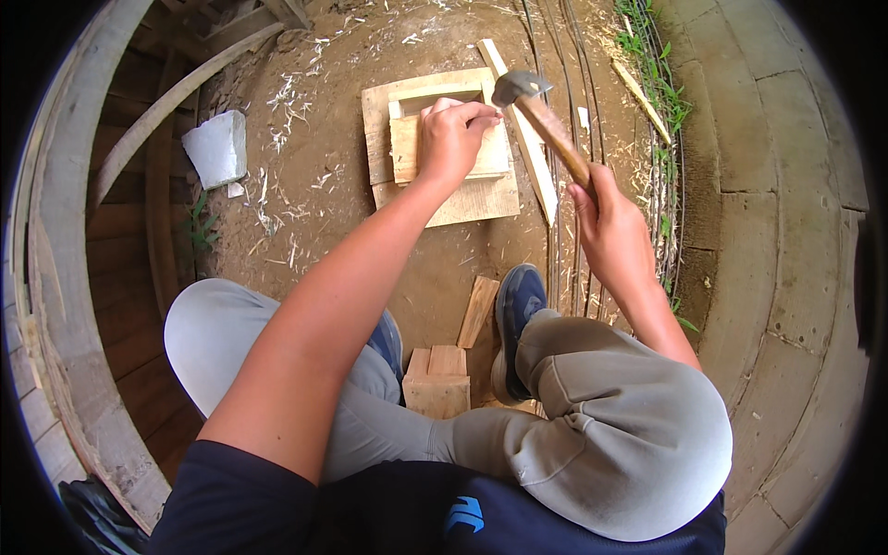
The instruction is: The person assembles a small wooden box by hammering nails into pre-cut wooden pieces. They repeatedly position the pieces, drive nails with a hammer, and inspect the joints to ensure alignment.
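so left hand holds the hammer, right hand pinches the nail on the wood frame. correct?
No, the hands are swapped. In the head view the right hand holds the hammer, and the left hand rests on the wood frame, fingertips pinched by the hammer head; the nail itself is too small to see.

Bright, even daylight from above; the scene reads as outdoor. Shadows are soft and short: a faint one beneath the hammer [541, 116] on the pale boards [444, 199], deeper shade between the knees and under the curved timber wall [55, 277] at left. The concrete paving [795, 231] at right is lightest, near washed out but without hard glare. Focus is sharp at centre, slightly softer toward the rim. Strong fisheye distortion bows straight edges outward, and a black vignette fills the corners.
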Available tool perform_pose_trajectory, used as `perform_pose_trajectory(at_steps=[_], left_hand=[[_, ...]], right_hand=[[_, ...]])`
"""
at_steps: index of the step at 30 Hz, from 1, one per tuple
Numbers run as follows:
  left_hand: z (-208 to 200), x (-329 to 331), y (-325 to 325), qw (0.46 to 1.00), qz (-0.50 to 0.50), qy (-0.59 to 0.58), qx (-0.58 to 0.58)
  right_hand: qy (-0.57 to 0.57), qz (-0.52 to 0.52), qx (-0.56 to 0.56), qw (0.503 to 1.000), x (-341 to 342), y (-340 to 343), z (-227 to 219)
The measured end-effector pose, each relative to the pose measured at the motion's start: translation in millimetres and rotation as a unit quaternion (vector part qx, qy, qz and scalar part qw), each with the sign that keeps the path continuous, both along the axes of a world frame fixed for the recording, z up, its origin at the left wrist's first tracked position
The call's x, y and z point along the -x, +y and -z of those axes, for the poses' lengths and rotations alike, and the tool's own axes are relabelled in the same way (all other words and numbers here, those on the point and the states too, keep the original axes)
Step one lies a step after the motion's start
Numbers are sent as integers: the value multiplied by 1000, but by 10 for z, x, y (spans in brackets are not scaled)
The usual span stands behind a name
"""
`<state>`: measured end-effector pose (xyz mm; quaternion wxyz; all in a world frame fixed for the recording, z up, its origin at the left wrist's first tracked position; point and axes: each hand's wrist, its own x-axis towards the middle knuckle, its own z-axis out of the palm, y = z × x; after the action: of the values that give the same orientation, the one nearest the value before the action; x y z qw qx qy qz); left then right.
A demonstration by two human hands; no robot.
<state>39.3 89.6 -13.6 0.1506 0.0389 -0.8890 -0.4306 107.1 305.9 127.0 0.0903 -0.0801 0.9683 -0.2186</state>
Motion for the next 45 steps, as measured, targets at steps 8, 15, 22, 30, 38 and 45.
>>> perform_pose_trajectory(at_steps=[8,15,22,30,38,45], left_hand=[[-55,23,-79,998,52,-11,-22],[-127,41,-165,986,105,-85,-102],[-65,10,-244,992,111,-63,25],[-114,-246,-308,969,121,-42,213],[-27,-265,-259,947,150,-48,280],[-92,-262,-330,931,163,-127,300]], right_hand=[[41,47,68,996,-3,63,8],[5,57,64,996,-38,101,88],[11,-9,20,1000,-14,27,36],[17,-4,7,1000,4,14,-104],[35,-38,-21,998,-11,87,219],[183,-21,75,980,-84,-44,44]])
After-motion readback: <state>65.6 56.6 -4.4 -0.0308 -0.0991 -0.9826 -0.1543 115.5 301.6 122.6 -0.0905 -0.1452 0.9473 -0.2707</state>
